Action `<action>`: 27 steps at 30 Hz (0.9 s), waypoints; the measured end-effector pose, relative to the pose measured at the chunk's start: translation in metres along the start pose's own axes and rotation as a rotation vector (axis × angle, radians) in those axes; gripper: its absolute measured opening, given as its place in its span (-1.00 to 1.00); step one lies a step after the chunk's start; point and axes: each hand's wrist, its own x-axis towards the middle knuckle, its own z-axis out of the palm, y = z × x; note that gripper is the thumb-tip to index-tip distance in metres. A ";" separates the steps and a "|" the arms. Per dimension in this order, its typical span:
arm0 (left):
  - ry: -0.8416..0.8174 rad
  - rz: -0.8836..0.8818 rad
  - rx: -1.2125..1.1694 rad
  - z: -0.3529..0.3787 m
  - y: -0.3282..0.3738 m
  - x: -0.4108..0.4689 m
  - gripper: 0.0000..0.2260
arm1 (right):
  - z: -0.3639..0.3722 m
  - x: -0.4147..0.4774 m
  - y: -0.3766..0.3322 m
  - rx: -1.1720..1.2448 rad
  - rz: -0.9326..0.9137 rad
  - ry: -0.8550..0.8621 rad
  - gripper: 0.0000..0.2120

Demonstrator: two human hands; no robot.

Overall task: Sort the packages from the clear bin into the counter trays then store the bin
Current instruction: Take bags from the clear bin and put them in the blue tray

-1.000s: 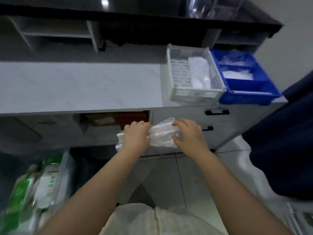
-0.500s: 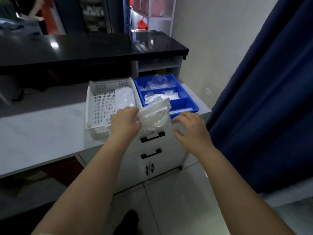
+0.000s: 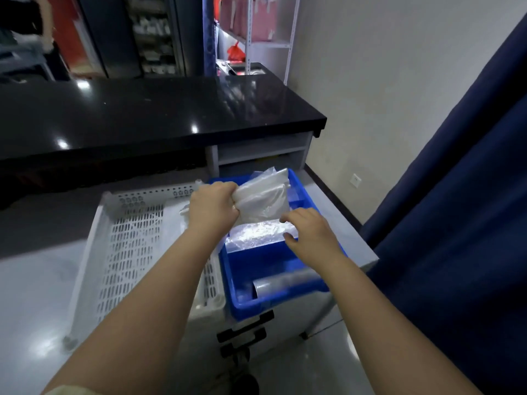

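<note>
My left hand grips a bundle of clear plastic packages and holds it above the blue tray. My right hand hovers over the tray's middle with fingers spread, touching a shiny flat package that lies inside. A clear roll-like package rests in the tray's near compartment. The white slotted tray sits directly left of the blue one on the grey counter. The clear bin is out of view.
A black raised countertop runs behind the trays, with open cubbies under its right end. Drawer handles show below the blue tray. A dark blue curtain hangs at the right. Shelving stands in the background.
I raised the packages from below counter height to over the blue tray. My right hand let go of the bundle and now reaches into the tray. The view has swung up and right.
</note>
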 end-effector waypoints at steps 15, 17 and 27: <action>0.006 -0.145 0.048 0.027 0.006 0.086 -0.70 | 0.087 0.121 0.063 -0.283 -0.132 -0.685 -0.36; 0.013 -0.166 0.048 0.030 0.009 0.084 -0.69 | 0.093 0.120 0.070 -0.272 -0.135 -0.706 -0.31; 0.061 -0.232 0.093 0.036 0.018 0.078 -0.70 | 0.082 0.118 0.070 -0.197 -0.350 -0.684 -0.73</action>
